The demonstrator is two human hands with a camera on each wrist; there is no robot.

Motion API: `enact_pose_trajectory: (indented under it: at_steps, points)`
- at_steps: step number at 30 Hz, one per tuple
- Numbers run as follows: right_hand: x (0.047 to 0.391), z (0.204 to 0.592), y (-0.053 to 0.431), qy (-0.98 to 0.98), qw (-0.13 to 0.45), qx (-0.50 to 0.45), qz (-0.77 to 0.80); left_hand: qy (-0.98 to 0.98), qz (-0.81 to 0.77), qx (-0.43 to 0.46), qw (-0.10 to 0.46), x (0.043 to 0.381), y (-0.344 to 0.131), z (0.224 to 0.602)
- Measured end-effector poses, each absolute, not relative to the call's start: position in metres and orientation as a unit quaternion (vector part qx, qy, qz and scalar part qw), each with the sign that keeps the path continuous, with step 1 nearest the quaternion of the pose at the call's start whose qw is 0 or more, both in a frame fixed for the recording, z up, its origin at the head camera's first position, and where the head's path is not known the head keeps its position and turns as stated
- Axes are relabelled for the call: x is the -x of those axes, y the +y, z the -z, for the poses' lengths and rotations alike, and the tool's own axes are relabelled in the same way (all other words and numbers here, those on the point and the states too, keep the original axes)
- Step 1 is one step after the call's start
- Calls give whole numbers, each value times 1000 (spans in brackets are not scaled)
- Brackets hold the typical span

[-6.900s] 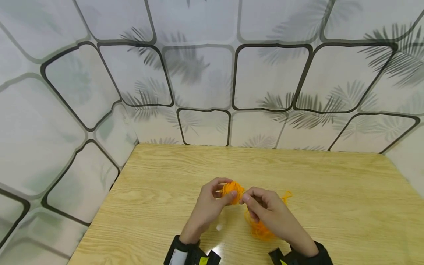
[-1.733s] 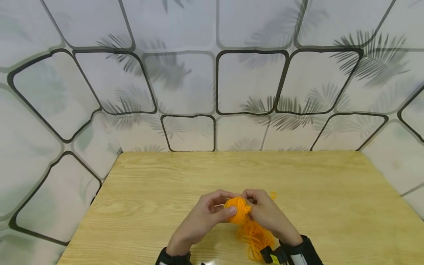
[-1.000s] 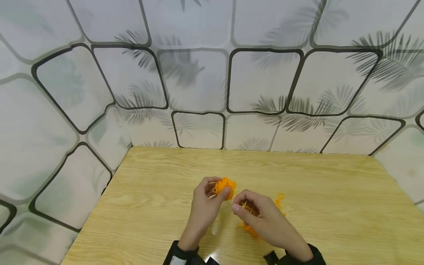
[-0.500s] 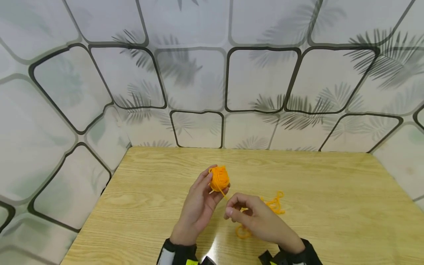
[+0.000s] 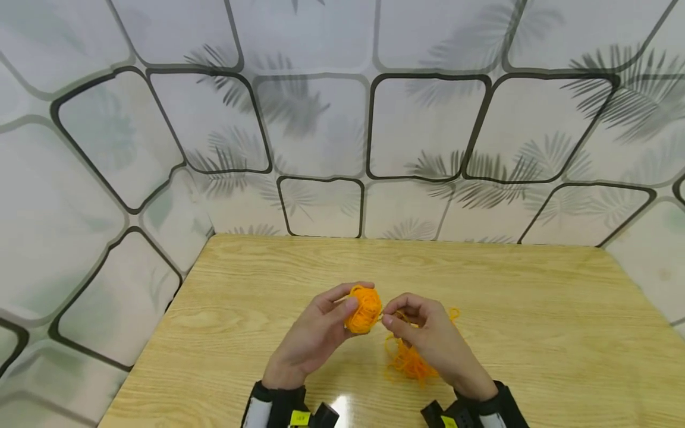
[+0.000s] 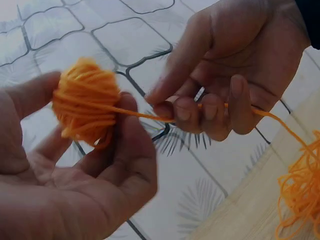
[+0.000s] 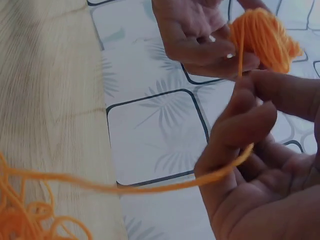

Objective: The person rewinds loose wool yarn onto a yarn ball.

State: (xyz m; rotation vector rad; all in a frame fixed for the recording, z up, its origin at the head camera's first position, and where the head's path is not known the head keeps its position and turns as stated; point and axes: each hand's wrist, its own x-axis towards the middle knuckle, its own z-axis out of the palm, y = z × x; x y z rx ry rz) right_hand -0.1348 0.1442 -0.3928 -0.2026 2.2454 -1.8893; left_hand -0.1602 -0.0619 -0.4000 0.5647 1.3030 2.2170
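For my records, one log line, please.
left hand: holds orange yarn ball; right hand: pinches orange yarn strand; loose orange yarn: on wooden table

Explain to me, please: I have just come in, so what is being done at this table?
A person's left hand holds a small ball of orange yarn, lifted off the wooden table. The right hand pinches the strand a little way from the ball. From there the strand runs on to a loose, tangled heap of yarn on the table, so not all of it is on the ball.
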Motion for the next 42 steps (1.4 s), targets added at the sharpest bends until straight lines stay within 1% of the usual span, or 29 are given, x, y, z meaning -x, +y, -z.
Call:
enact_pose_trajectory:
  at_steps: [5,9,12,16,19,22,25,31,39,42]
  points:
    - [137,394,148,757,50,16,651,558,-735,-279,265,159,-60,400]
    - [137,392,151,755,34,9,655,623,-670,-320,246,158,-57,401]
    - [134,389,152,757,25,14,653,687,-616,-321,212,157,-56,403]
    - [130,383,153,765,15,44,643,770,-553,-282,147,157,-54,406]
    - [126,380,151,766,20,101,635,810,-530,-228,100,157,-52,409]
    - [124,380,149,766,30,170,620,822,-539,-174,63,158,-51,410]
    - [123,382,148,766,31,219,603,807,-575,-129,41,161,-49,410]
    - [123,385,145,756,31,257,601,731,-676,-81,50,162,-48,408]
    - [120,386,137,756,61,281,588,632,-772,-25,59,162,-40,407]
    - [119,387,135,761,71,278,582,577,-813,-21,75,162,-40,407]
